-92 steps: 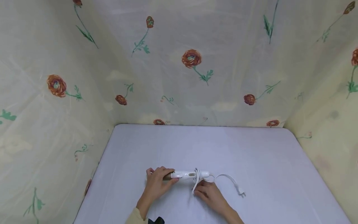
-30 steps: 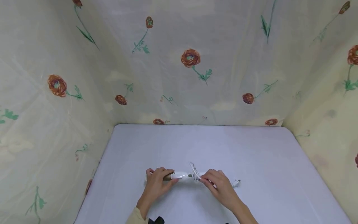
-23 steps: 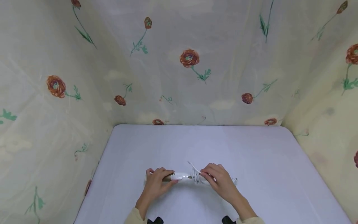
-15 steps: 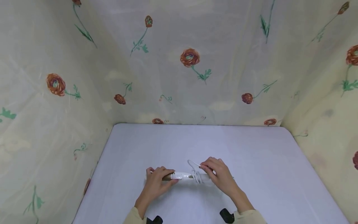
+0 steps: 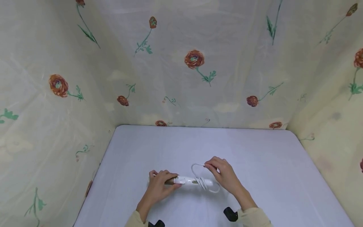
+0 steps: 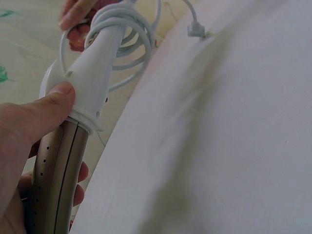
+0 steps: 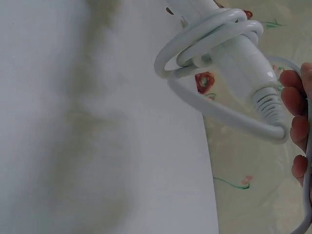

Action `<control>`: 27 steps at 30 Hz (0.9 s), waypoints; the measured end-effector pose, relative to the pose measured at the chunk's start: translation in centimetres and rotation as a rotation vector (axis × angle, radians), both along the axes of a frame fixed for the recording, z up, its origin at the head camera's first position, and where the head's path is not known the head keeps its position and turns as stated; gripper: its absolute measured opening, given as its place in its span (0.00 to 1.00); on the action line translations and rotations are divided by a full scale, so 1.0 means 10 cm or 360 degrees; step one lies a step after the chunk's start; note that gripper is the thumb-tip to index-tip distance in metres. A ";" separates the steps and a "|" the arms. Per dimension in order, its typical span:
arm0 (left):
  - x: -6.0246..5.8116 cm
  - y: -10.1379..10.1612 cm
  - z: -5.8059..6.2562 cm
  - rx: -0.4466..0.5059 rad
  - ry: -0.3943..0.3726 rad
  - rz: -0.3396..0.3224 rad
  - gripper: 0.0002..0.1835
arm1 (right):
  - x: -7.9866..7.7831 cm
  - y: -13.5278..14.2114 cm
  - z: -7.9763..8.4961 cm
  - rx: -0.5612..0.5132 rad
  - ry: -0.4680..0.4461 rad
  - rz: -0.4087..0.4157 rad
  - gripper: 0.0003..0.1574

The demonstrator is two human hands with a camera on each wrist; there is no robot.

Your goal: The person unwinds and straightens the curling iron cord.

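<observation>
Hair iron (image 5: 185, 180) is gripped by left fingers (image 5: 169, 175), its cord (image 7: 219, 114) pinched by right fingers (image 7: 294, 100).

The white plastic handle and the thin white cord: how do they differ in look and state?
The white plastic handle is thick and nearly straight; the thin white cord curves in loops around the handle. The left hand has its thumb on the handle, while the right hand pinches the cord. Both are white and look smooth.
</observation>
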State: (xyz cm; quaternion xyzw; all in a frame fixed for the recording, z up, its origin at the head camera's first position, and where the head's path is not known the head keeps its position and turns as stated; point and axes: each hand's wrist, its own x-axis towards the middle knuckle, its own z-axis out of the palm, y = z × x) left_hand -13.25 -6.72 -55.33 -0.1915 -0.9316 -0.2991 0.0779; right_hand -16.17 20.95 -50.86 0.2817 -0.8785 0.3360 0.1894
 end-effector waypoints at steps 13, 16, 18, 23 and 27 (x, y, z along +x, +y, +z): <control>0.01 0.01 0.04 0.0064 0.0075 -0.0087 0.23 | -0.19 0.06 -0.16 0.0064 -0.0231 -0.0062 0.04; 0.00 0.02 0.05 0.0069 0.0060 -0.0091 0.23 | -0.20 0.08 -0.20 0.0109 -0.0324 -0.0105 0.04; 0.00 0.02 0.04 0.0077 0.0051 -0.0089 0.23 | -0.20 0.09 -0.24 0.0153 -0.0390 -0.0137 0.04; 0.00 0.03 0.05 0.0105 0.0055 -0.0082 0.22 | -0.19 0.08 -0.35 0.0228 -0.0551 -0.0185 0.05; 0.00 0.03 0.05 0.0125 0.0056 -0.0072 0.22 | -0.17 0.02 -0.43 0.0255 -0.0659 -0.0207 0.06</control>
